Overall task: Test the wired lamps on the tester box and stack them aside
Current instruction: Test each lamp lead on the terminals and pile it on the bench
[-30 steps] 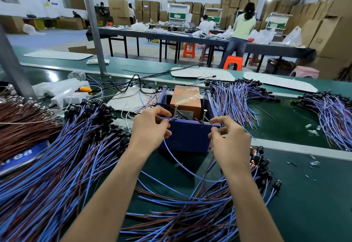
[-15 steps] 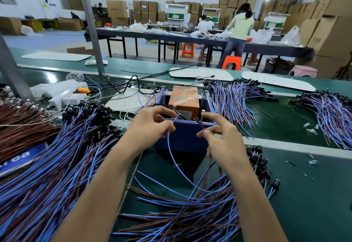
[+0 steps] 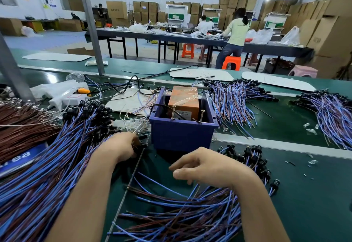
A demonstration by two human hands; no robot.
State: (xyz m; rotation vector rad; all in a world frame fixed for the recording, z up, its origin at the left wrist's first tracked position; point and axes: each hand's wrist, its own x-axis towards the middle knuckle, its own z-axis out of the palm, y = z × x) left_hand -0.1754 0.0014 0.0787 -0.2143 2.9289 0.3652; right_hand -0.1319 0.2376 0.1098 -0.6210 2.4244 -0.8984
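Observation:
The tester box [image 3: 181, 135] is a dark blue plastic tub holding an orange block [image 3: 183, 101], with two upright screws [image 3: 201, 115] at its near rim. My left hand [image 3: 122, 147] lies left of the box at the edge of a big pile of blue-and-brown wired lamps [image 3: 57, 156]; its fingers curl round one wired lamp [image 3: 142, 143] by its black head. My right hand [image 3: 205, 167] hovers in front of the box with loosely curled fingers holding nothing I can see. Under it lies a second heap of wired lamps [image 3: 181, 213].
More lamp bundles lie behind the box at right [image 3: 232, 101] and far right [image 3: 333, 116]. A brown wire pile [image 3: 22, 127] fills the left edge. A white power strip [image 3: 64, 99] and a black cable sit behind. A metal strip [image 3: 276, 144] crosses the green bench.
Both hands have left the tester's screws. My left hand moved down and left to the big pile with a lamp. My right hand dropped toward the near heap and let go of its wire.

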